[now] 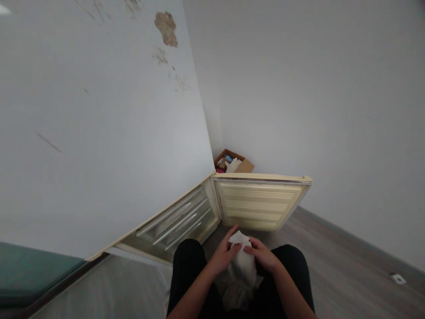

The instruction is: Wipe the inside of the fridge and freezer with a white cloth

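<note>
A crumpled white cloth [244, 261] hangs between my knees, its upper edge pinched from both sides. My left hand [226, 252] grips its left side, thumb on the cloth and index finger pointing up. On the right side, my right hand [261, 254] holds it with thumb and fingers. Just beyond both hands stands an opened cream-coloured door [259, 201] with ribbed inner panels. To its left is the open compartment [179, 221], where clear drawer fronts or shelves show.
Behind the door, a cardboard box [245, 166] in the corner holds a white glove and small items. A white wall socket [397, 278] or similar object lies at the far right near the wall. My dark-clad knees flank the hands. A teal surface [33, 270] is at lower left.
</note>
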Motion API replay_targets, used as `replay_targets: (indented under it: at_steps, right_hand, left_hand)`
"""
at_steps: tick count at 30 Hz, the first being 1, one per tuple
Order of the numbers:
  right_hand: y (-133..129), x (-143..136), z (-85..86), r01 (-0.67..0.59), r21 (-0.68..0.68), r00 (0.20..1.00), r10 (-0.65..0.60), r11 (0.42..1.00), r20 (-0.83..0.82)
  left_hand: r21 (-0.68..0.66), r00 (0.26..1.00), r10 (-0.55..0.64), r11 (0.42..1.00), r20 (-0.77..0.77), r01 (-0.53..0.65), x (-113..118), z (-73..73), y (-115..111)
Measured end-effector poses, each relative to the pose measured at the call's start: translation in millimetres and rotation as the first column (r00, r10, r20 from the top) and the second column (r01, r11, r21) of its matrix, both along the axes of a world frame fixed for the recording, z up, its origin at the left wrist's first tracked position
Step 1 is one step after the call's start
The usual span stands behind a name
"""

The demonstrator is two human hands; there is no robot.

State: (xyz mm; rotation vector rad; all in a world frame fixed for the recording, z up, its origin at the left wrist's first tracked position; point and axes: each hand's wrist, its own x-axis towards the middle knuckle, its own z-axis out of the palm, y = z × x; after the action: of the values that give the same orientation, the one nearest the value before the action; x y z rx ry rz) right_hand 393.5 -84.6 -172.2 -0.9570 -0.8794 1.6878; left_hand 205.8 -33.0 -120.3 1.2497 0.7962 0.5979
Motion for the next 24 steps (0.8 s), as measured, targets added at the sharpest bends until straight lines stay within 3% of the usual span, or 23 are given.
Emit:
replay_targets:
  at_steps: [6, 9, 12, 15, 18, 21, 24]
  right_hand:
    - [-11, -5, -4.9, 0.140, 0.076, 0.976, -0.151, 0.987, 0.154]
    - [-12, -14, -5.5, 0.193, 0.078, 0.963, -0.204, 0.978, 0.178]
    - [-9, -26, -5.2, 0.246, 0.081, 0.950, -0.257, 0.966, 0.179]
    - [-4, -34, -0.9, 0.338, 0.119, 0.902, -0.358, 0.934, 0.244]
    - [-4, -37, 12.5, 0.357, 0.253, 0.818, -0.432, 0.899, 0.381]
    - [-12, -38, 34.9, 0.195, 0.433, 0.715, -0.430, 0.880, 0.552]
    - [-23, -36, 56.8, 0.080, 0.474, 0.604, -0.421, 0.877, 0.677]
  left_hand:
    - [0.186, 0.996, -0.030, 0.981, -0.081, 0.044, -29, -2.9, 11]
    - [0.086, 0.997, -0.078, 0.993, 0.000, 0.078, -51, -7.0, 8]
    - [-0.014, 0.998, 0.036, 0.999, -0.043, -0.037, -73, -15.1, 3]
    - [0.023, 0.980, 0.179, 0.984, -0.090, -0.178, -88, -17.8, 6]
    - [0.226, 0.990, 0.141, 0.965, -0.028, -0.131, -91, -10.7, 17]
    - [0.462, 0.995, 0.091, 0.884, -0.038, -0.063, -81, -2.1, 25]
    - [0.421, 0.973, -0.131, 0.884, -0.191, 0.202, -65, 2.1, 24]
